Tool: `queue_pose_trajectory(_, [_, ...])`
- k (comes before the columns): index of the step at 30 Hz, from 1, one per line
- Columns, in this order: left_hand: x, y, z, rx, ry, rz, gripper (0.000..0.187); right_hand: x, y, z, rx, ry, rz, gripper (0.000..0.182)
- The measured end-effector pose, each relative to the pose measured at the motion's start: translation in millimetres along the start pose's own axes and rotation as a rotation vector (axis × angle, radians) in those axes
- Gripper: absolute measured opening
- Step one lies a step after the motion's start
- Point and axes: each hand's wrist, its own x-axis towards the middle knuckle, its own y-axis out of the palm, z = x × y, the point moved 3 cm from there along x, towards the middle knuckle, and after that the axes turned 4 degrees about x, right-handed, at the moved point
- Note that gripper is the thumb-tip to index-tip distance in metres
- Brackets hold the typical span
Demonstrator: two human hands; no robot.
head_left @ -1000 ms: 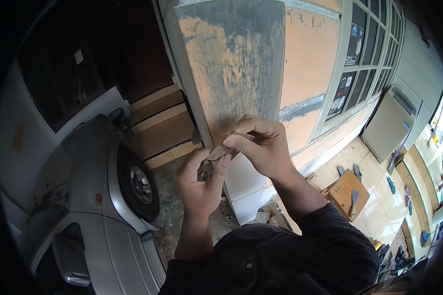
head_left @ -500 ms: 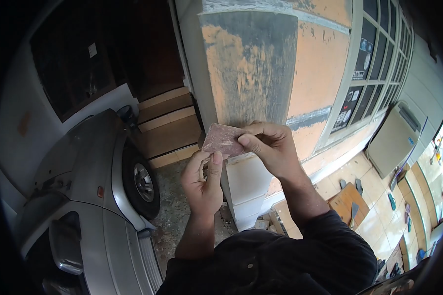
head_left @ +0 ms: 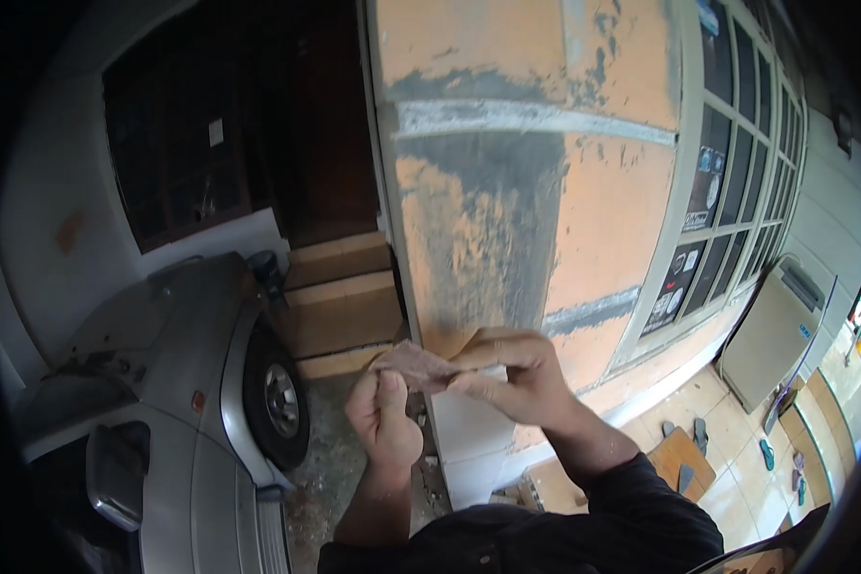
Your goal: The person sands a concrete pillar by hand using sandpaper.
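A small reddish-brown piece of sandpaper is stretched between my two hands, in front of the wall corner. My left hand pinches its left end, thumb on top. The other end is gripped between thumb and fingers of my right hand. The sheet looks bent, its surface seen at a slant. Behind it stands the wall pillar, peach paint worn through to grey in patches; the sandpaper appears apart from it.
A silver car is parked at the left. Tiled steps lead up to a dark doorway. Right of the pillar are a window, a leaning beige panel, and a wooden board on the floor near several sandals.
My view has tilted upward, so the hands sit lower in it. The sandpaper has turned from facing me nearly flat to a bent, slanted position, still in both hands.
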Motion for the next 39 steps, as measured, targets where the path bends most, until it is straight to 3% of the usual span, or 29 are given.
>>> queue_pose_trajectory(2, [6.3, 14.5, -6.2, 0.095, 0.017, -0.136, 0.025, 7.6, -4.6, 17.5, -0.045, -0.004, 0.000, 0.023])
queue_pose_trajectory(4, [16.6, 14.5, -4.1, 0.187, 0.072, -0.045, 0.023, 16.3, -12.4, 34.7, -0.070, 0.015, 0.001, 0.027])
queue_pose_trajectory(6, [25.4, 21.8, -7.4, 0.393, 0.304, 0.103, 0.023, 31.1, -23.9, 48.1, -0.203, 0.051, 0.176, 0.030])
queue_pose_trajectory(8, [34.0, 23.0, -10.7, 0.411, 0.259, 0.081, 0.025, 46.4, -39.2, 56.4, -0.292, -0.019, 0.269, 0.032])
queue_pose_trajectory(10, [52.1, 27.3, -23.4, 0.681, 0.588, 0.043, 0.044, 70.0, -50.1, 80.2, -0.394, -0.224, 0.266, 0.034])
queue_pose_trajectory(14, [70.6, 46.8, -14.8, 0.814, 0.622, -0.086, 0.064, 138.6, -73.6, 119.1, -0.661, -0.678, 0.051, 0.026])
queue_pose_trajectory(16, [73.4, 55.8, 5.4, 0.896, 0.536, -0.041, 0.077, 178.0, -80.0, 130.0, -0.783, -0.898, -0.048, 0.022])
queue_pose_trajectory(18, [71.7, 59.3, 26.3, 0.893, 0.529, -0.034, 0.079, 209.3, -81.3, 133.1, -0.883, -1.064, -0.127, 0.019])
queue_pose_trajectory(20, [67.9, 57.1, 43.6, 0.876, 0.479, -0.015, 0.075, 236.8, -80.4, 115.7, -0.983, -0.931, -0.074, 0.019])
queue_pose_trajectory(21, [66.9, 57.4, 41.2, 0.904, 0.444, 0.019, 0.072, 245.6, -80.0, 102.7, -1.107, -0.885, -0.047, 0.031])
queue_pose_trajectory(24, [67.0, 55.1, 44.8, 0.896, 0.455, 0.039, 0.076, 231.6, -67.5, 75.3, -1.394, -0.910, -0.031, 0.047])
queue_pose_trajectory(25, [67.6, 54.4, 47.2, 0.883, 0.449, 0.036, 0.076, 218.2, -61.6, 69.8, -1.413, -0.720, 0.017, 0.060])
queue_pose_trajectory(29, [71.7, 53.1, 41.4, 0.757, 0.422, 0.057, 0.084, 215.0, -49.8, 65.2, -1.819, -0.668, -0.104, 0.056])
queue_pose_trajectory(30, [73.0, 53.8, 40.7, 0.761, 0.394, 0.108, 0.088, 232.6, -52.6, 69.3, -1.821, -0.660, -0.101, 0.056])
queue_pose_trajectory(32, [71.4, 52.6, 46.0, 0.739, 0.397, 0.117, 0.089, 270.5, -60.9, 91.6, -1.661, -0.884, -0.342, 0.050])
queue_pose_trajectory(35, [69.8, 52.0, 54.5, 0.671, 0.412, 0.086, 0.089, 321.4, -60.3, 141.2, -1.590, -0.530, -0.340, 0.075])
queue_pose_trajectory(39, [72.6, 50.2, 51.5, 0.670, 0.463, 0.034, 0.090, 368.9, -57.1, 150.0, -1.585, -0.525, -0.524, 0.069])
